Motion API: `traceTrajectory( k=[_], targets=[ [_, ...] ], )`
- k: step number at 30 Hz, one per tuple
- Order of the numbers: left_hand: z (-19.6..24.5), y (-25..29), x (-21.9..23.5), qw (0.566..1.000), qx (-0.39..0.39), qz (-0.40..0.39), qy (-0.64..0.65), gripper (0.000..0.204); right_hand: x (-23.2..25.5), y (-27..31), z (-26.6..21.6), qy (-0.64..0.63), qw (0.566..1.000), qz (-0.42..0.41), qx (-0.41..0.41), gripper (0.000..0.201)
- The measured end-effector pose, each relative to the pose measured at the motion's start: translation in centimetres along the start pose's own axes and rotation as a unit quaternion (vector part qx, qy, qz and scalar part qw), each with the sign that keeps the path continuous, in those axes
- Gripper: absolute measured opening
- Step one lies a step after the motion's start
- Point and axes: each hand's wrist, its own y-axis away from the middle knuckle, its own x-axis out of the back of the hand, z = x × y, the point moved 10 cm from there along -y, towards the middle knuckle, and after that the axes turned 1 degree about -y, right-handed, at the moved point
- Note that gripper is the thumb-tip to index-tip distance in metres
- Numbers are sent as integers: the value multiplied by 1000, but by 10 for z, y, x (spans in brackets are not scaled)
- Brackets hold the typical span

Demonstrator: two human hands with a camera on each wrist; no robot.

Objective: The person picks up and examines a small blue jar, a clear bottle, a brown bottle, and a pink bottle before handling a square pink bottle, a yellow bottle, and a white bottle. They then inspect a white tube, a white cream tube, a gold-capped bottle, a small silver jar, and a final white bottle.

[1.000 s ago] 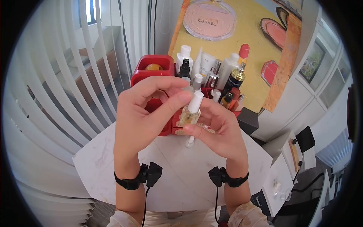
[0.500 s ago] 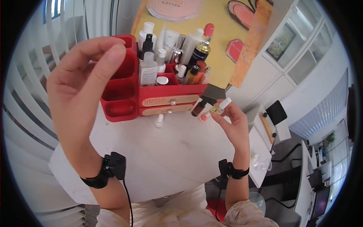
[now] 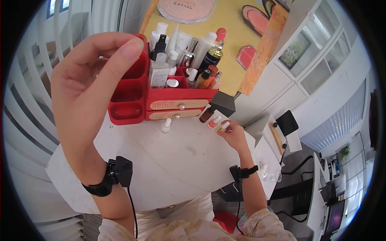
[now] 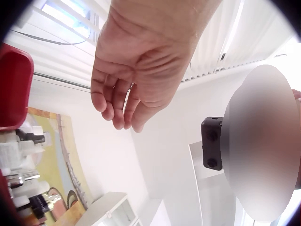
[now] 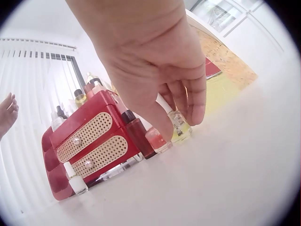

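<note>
On the right of the tabletop, my right hand (image 3: pixel 236 137) (image 5: pixel 155 66) holds a small clear bottle of yellow liquid (image 5: pixel 180 128) between thumb and fingers; its white cap (image 3: pixel 226 125) points up, and its base is at the table surface. Just left of it stand a coral-pink bottle (image 3: pixel 212 123) (image 5: pixel 156 140) and a dark red-brown bottle with a black cap (image 3: pixel 206 115) (image 5: pixel 137 133). My left hand (image 3: pixel 90 80) (image 4: pixel 136 61) is raised in front of the organizer, fingers loosely bent, holding nothing.
A red organizer (image 3: pixel 161 94) (image 5: pixel 89 120) with woven drawer fronts and many cosmetic bottles stands at the back. A small white-capped bottle (image 3: pixel 166 127) (image 5: pixel 78 183) is before its drawers. A dark box (image 3: pixel 223 103) sits at its right.
The hands have parted from around the yellow bottle. My right hand has carried it rightward and down to the table beside the coral-pink bottle; my left hand has moved left, empty.
</note>
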Motion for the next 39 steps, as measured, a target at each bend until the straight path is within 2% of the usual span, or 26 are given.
traceTrajectory(
  k=[4, 7, 10, 11, 14, 17, 23, 26, 30, 32, 34, 35, 38, 39],
  targets=[
    [3, 0, -1, 1000, 6, -3, -23, 21, 0, 3, -4, 8, 1000, -5, -9, 42],
    [6, 1, 1, 999, -13, 5, -30, 23, 28, 13, -31, 19, 987, 136, 82, 42],
    [5, 0, 6, 999, -13, 14, -29, 23, 41, 25, -84, -32, 983, 140, 110, 39],
    [4, 1, 6, 1000, -2, 15, -20, 23, 31, 29, -108, -47, 985, 93, 135, 36],
    [3, 2, 4, 1000, 12, 18, -5, 22, -13, 45, -177, -40, 950, -37, 309, 37],
    [4, 1, -1, 1000, 4, 11, -17, 21, -58, 50, -207, -62, 938, -101, 326, 35],
    [3, 1, -9, 1000, 6, -12, -17, 20, -105, 25, -207, -30, 943, -86, 320, 29],
    [-1, 1, -10, 1000, 13, -24, -14, 20, -112, 13, -198, -25, 953, -129, 273, 24],
    [-7, 1, -11, 999, 40, -23, -1, 19, -70, 6, -203, -212, 949, -120, 201, 24],
    [-12, 2, -14, 998, 56, -36, -1, 19, -46, -1, -200, -326, 930, -85, 148, 24],
    [-17, 1, -21, 996, 62, -63, -10, 18, -11, -1, -222, -429, 892, -63, 126, 24],
    [-16, 1, -26, 993, 66, -90, -48, 19, 2, -2, -230, -465, 874, -49, 130, 23],
    [-21, 1, -33, 996, 35, -69, -38, 22, 33, -4, -252, -539, 824, -5, 174, 22],
    [-25, 2, -39, 993, 60, -95, -18, 30, 37, -4, -259, -554, 814, -7, 176, 24]
  ],
)
